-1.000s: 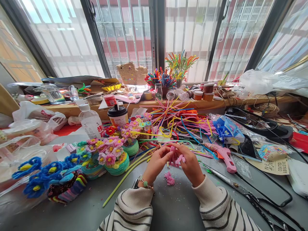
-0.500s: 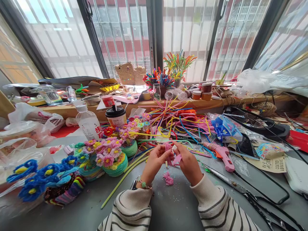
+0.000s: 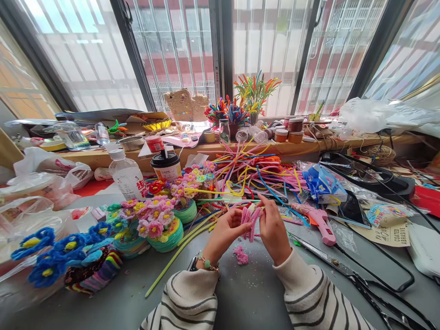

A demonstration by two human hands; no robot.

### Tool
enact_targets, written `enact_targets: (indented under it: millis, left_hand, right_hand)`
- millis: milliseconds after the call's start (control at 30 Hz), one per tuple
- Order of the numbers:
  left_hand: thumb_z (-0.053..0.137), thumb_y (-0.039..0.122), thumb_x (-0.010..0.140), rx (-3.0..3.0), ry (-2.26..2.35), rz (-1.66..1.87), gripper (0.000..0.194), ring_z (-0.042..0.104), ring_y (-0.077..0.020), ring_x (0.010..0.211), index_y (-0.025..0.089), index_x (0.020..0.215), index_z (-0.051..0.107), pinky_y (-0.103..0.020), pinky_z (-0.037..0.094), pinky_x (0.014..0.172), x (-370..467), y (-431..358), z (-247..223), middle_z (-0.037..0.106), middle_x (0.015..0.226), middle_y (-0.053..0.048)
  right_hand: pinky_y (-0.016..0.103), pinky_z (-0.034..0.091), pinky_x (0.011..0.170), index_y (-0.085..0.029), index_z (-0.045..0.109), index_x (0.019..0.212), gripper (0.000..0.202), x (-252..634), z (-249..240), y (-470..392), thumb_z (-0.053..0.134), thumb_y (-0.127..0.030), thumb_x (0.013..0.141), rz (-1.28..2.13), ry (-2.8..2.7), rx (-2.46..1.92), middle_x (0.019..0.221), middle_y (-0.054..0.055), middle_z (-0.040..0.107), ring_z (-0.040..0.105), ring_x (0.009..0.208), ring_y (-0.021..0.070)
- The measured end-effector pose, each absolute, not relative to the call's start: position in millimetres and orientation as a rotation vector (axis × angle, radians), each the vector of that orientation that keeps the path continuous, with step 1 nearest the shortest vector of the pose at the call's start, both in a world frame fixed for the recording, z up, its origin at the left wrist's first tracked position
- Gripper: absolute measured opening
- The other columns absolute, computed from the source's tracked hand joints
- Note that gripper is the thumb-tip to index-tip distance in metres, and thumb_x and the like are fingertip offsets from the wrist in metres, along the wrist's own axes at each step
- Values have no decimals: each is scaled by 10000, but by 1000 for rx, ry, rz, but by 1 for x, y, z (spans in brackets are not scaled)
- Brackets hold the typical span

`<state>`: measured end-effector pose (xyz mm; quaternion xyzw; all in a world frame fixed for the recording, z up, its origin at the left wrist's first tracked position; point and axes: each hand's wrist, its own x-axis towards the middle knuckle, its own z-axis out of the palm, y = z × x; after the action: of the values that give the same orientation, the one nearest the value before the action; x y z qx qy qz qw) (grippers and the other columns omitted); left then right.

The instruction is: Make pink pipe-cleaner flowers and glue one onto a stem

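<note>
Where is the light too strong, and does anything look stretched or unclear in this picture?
Head view: daylight washes out the large upper-left glass pane; head view: lens distortion leans the dark grey metal window frames outward; head view: the blue fuzzy flowers look stretched, and the pink fuzzy strips lack fine detail.

Labelled bottle (image 3: 127, 178) beside black-lidded cup (image 3: 165, 167), blue packet (image 3: 321, 181), barred windows (image 3: 173, 50)

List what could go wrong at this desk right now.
The bent pink strips could slip or spring open if the left hand relaxes its grip. The right sleeve might snag on the long scissors lying beside it. The pink glue gun might burn the right hand if hot; its heat can't be seen.
</note>
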<state>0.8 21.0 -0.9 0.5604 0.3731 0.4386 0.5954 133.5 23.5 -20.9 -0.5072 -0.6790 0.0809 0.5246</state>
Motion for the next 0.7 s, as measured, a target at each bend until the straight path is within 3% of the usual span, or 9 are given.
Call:
enact_targets:
  millis: [100,233,400,700]
  left_hand:
    - [631,291,603,1310,956,1113,290,542,-150,754,136,824,525,-264,419,666,0,23,-1,592,819,-45]
    - [616,306,617,1326,973,1123,285,549,-148,747,140,830,526,-246,422,641,-1,22,-2,597,816,-39]
    - [585,330,647,1332,1004,1144,273,549,-145,732,140,836,535,-236,420,619,-1,22,-2,599,791,-33]
    - [607,305,627,1324,990,1134,251,552,-149,730,127,798,563,-242,424,649,0,22,0,609,780,-39]
  right_hand:
    - [331,449,668,-131,479,1043,303,134,-15,24,324,-249,811,569,-1477,-1178,882,97,562,530,767,182]
    - [262,452,567,-150,545,894,251,134,-11,23,456,-338,754,852,-1472,-1100,843,74,604,556,722,170]
    - [266,465,593,-158,542,871,192,133,-10,20,477,-287,745,828,-1512,-1090,808,56,609,565,673,152]
    - [277,467,629,-160,566,857,164,129,-12,19,461,-154,732,487,-1725,-1106,812,60,606,565,709,161]
